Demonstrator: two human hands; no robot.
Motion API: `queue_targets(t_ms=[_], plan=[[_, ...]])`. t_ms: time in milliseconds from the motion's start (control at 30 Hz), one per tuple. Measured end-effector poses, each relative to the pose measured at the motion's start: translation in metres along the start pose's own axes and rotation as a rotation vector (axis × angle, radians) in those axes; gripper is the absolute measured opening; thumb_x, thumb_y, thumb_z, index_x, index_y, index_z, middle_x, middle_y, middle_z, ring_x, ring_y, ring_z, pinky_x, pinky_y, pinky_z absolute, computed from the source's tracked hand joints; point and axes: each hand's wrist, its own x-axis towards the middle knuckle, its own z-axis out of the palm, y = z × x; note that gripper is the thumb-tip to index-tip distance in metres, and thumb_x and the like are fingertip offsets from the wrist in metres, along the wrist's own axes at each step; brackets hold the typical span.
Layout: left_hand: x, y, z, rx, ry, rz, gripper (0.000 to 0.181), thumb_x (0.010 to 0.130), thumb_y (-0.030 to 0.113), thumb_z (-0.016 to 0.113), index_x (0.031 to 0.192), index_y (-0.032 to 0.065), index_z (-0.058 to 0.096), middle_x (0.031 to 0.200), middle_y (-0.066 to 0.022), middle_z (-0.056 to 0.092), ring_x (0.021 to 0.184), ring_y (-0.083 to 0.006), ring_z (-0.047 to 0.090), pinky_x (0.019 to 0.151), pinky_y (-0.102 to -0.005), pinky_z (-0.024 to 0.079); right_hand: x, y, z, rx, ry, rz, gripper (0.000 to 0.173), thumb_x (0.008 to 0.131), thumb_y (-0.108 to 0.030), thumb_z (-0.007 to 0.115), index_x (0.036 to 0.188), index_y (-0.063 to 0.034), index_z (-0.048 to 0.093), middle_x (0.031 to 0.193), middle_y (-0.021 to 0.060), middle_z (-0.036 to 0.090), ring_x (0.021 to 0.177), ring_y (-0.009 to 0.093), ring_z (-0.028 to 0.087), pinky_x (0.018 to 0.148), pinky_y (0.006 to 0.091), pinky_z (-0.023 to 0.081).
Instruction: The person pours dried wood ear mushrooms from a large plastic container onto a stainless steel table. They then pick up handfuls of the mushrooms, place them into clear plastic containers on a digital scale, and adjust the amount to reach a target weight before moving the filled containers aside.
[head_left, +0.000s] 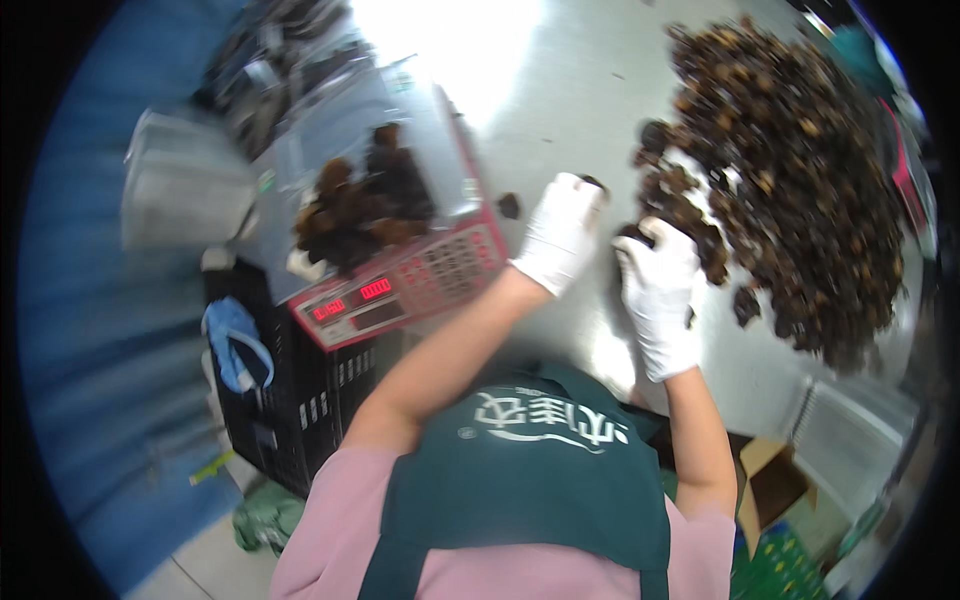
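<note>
Both my hands wear white gloves above a metal tabletop (559, 142). My left hand (561, 234) is curled, with a dark brown piece (594, 181) showing at its fingertips. Another dark piece (509, 205) lies on the metal just left of that hand. At the near edge of a large heap of dark brown, dried-looking pieces (787, 172), my right hand (664, 292) pinches a dark piece (636, 234) between thumb and fingers. On the left, a red-framed digital scale (450, 274) with a lit display carries a clear plastic bag or tray holding brown pieces (367, 206).
A translucent plastic tub (187, 184) stands left of the scale. Below it are a black crate (259, 405) and a blue strap-like item (234, 345). At lower right are another clear tub (855, 442) and an open cardboard box (776, 484). Dark packaged goods (281, 79) sit behind the scale.
</note>
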Motion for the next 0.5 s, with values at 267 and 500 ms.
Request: queue_targets(t_ms=[267,500], plan=[[-0.016,0.062,-0.083,-0.074,0.145,-0.006,0.019,0.078,-0.001,0.068,0.096,0.0035,0.064,0.105,-0.0171,0.06,0.096,-0.0351,0.061,0.079,-0.038,0.053,0.011,-0.001,-0.008,0.419,-0.021,0.172,0.015,0.091,-0.003,0.066,0.105,-0.0031,0.069,0.094,0.0115,0.068,0.085,0.026,0.065,0.079,0.035,0.051],[-0.037,0.057,-0.191,0.33,0.369,-0.046,0.027,0.073,-0.004,0.069,0.097,0.007,0.071,0.104,-0.0121,0.062,0.094,-0.0301,0.063,0.078,-0.0371,0.053,0.042,-0.034,-0.031,1.048,-0.263,0.714,0.018,0.098,-0.009,0.062,0.112,0.0015,0.066,0.089,0.0069,0.07,0.078,0.01,0.062,0.068,0.0226,0.05]])
